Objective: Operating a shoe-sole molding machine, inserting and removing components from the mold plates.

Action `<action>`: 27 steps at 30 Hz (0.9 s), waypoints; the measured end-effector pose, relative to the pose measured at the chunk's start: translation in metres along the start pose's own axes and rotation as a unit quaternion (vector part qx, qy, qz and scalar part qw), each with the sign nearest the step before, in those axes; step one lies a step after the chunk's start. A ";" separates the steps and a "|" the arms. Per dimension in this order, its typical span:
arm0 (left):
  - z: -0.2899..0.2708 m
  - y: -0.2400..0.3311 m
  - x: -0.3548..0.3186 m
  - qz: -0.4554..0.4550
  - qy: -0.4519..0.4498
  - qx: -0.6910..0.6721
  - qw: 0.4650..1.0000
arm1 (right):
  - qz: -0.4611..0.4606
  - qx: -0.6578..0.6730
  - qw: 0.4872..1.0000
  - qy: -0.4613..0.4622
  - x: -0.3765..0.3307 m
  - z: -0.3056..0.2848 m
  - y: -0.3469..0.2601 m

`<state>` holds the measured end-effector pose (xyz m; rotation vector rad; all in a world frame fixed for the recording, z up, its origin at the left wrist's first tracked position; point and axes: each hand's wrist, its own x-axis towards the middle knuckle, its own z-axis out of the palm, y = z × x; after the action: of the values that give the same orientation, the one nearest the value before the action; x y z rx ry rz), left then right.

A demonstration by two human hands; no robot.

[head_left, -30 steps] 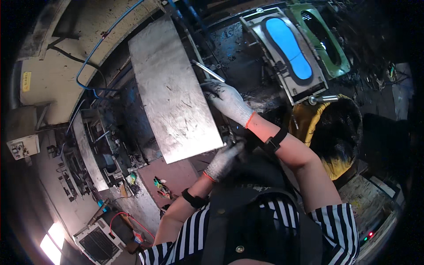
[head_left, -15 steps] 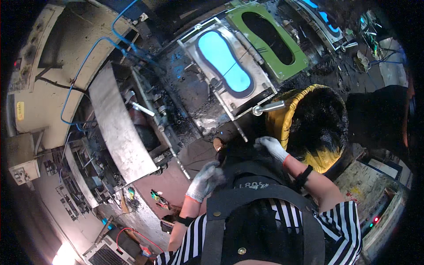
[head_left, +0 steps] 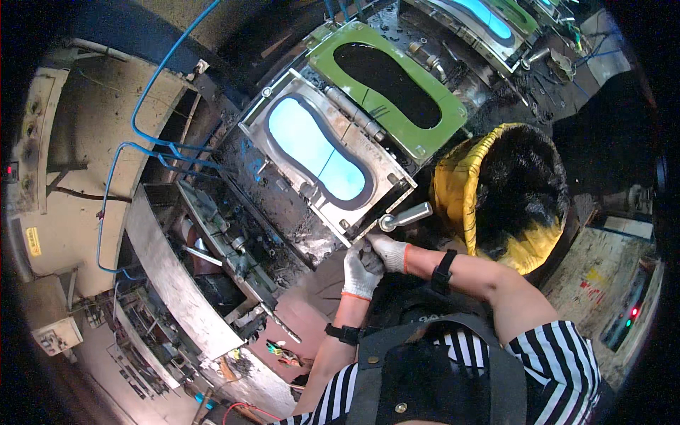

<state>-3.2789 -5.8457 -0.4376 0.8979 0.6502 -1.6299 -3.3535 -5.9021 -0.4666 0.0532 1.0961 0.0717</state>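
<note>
Both my hands wear whitish knitted gloves with orange cuffs and meet at the near corner of a metal mould (head_left: 386, 180). A glowing light-blue sole shape (head_left: 312, 152) fills the mould's face. My left hand (head_left: 363, 272) is closed at that corner, its fingers curled and grey with dirt. Against it, on the right, my right hand (head_left: 389, 253) is closed too, its fingertips hidden by the left glove and the mould's edge. What they grip cannot be made out. Just above my right hand a metal handle (head_left: 406, 217) sticks out from the mould.
Behind the mould stands a green frame (head_left: 439, 138) with a dark sole-shaped opening. A yellow-rimmed bin (head_left: 464, 191) with a black inside is at my right. At left is another machine with a curved metal plate (head_left: 180, 273). Blue hoses (head_left: 134, 113) hang upper left.
Both hands, apart before, have come together at the mould's near corner. The rod that jutted out there is now hidden by them. My view has shifted, so the mould appears further left.
</note>
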 end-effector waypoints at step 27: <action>0.386 -0.102 -0.115 -0.014 0.039 0.305 0.952 | 0.084 0.096 0.966 -0.226 -0.340 -0.043 -0.189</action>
<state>-3.4510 -6.0662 -0.1297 1.4054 0.2000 -1.8613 -3.5405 -6.1185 -0.1998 0.3221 0.6371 0.1000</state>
